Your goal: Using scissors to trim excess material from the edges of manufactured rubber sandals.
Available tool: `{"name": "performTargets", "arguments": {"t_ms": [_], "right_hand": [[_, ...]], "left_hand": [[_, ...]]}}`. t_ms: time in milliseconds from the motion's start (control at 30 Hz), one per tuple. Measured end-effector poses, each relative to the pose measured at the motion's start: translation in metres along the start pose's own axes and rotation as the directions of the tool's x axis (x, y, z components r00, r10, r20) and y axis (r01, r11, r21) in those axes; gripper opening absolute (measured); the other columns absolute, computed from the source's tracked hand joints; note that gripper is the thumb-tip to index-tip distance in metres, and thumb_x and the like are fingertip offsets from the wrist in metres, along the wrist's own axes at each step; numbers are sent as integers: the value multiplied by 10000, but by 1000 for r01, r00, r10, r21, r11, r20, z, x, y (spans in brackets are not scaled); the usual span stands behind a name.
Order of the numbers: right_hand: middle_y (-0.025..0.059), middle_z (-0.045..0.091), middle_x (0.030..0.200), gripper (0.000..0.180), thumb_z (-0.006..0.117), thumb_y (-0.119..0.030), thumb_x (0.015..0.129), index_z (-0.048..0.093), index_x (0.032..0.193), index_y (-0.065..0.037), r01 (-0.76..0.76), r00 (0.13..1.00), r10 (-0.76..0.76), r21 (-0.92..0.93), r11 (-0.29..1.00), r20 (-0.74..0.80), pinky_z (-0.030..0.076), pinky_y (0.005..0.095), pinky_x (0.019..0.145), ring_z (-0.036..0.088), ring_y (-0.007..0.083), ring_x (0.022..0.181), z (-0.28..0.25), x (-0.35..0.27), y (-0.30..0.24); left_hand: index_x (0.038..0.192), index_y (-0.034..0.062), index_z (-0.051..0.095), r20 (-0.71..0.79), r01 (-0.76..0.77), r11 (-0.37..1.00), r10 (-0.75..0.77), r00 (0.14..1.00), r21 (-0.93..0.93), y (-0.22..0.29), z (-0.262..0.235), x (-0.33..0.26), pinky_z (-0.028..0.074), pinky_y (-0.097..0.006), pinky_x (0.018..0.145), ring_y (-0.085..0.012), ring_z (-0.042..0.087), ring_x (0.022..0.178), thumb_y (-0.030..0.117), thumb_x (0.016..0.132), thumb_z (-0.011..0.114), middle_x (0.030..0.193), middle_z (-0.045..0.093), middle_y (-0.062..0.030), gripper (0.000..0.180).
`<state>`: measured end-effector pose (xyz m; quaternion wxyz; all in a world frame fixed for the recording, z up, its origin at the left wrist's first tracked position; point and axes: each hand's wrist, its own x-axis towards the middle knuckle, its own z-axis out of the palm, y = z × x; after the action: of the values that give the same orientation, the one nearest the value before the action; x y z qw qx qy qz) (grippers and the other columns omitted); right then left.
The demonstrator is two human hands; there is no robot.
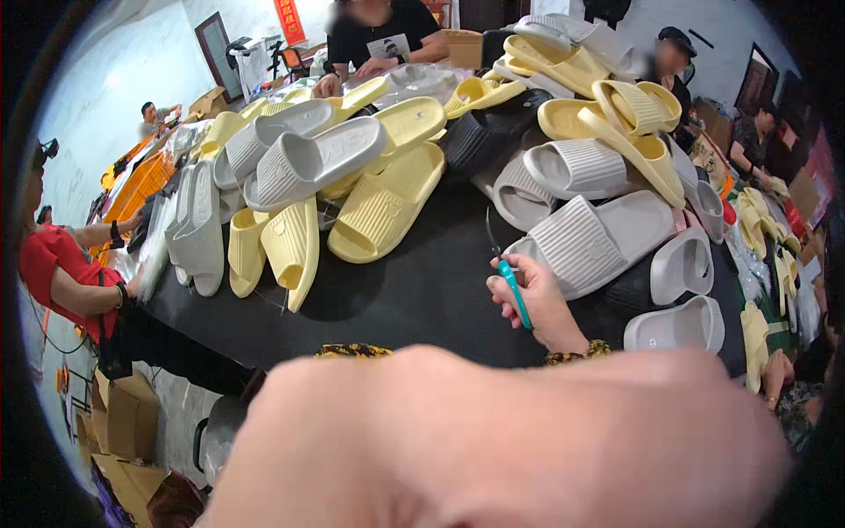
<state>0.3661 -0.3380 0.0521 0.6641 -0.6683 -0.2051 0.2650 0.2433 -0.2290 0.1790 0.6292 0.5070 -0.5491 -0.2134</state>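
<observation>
My right hand (543, 304) is closed around a teal-handled tool (513, 292) with a thin, curved dark tip pointing up, above the black tabletop (396, 304). Beside that hand lies a large grey ribbed slipper (591, 242). My left hand (510, 440), very near the camera, fills the lower middle as a blurred shape; its fingers cannot be made out. Facing me in the middle, a yellow slipper (387, 204) leans on the heap, with another yellow slipper (292, 246) to its left. More grey, yellow and black slippers are piled behind.
Two grey slippers (676, 327) lie near the right table edge. A person in red (75, 273) stands at the left, and another in black (387, 40) works across the table. Cardboard boxes (128, 414) sit on the floor at lower left. More people and slippers are at right.
</observation>
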Motion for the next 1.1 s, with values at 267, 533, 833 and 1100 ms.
{"name": "performTargets", "arguments": {"t_ms": [267, 533, 833, 1100], "right_hand": [[14, 555, 694, 334, 635, -146, 816, 536, 1108, -20, -65, 998, 64, -51, 997, -24, 388, 177, 402, 494, 37, 498, -2, -10, -13], [-3, 547, 705, 313, 627, -135, 817, 536, 1097, -28, -87, 995, 85, -32, 996, -44, 379, 160, 418, 489, 25, 513, -8, -14, -20], [-3, 547, 705, 334, 628, -147, 823, 525, 1115, -19, -59, 998, 58, -25, 998, -18, 384, 162, 419, 490, 25, 515, -5, -11, -20], [-1, 549, 709, 349, 635, -155, 826, 516, 1124, -19, -40, 999, 40, -41, 998, -8, 380, 159, 411, 490, 23, 504, -5, -9, -14]], "left_hand": [[885, -24, 570, -175, -130, 982, 105, 979, -136, -39, 36, 16, 485, -383, 654, -271, 577, 709, 365, 904, 477, 816, 585, -169, 401], [890, -22, 577, -195, -247, 958, 217, 957, -145, -33, 28, 21, 480, -375, 657, -263, 572, 713, 331, 898, 483, 817, 581, -162, 365], [895, -19, 584, -227, -307, 943, 273, 935, -131, -26, 30, 26, 474, -366, 661, -255, 565, 716, 292, 891, 489, 818, 576, -154, 325], [900, -17, 590, -231, -341, 933, 309, 922, -114, -23, 35, 32, 469, -358, 664, -247, 560, 719, 257, 884, 495, 820, 572, -147, 290]]}}
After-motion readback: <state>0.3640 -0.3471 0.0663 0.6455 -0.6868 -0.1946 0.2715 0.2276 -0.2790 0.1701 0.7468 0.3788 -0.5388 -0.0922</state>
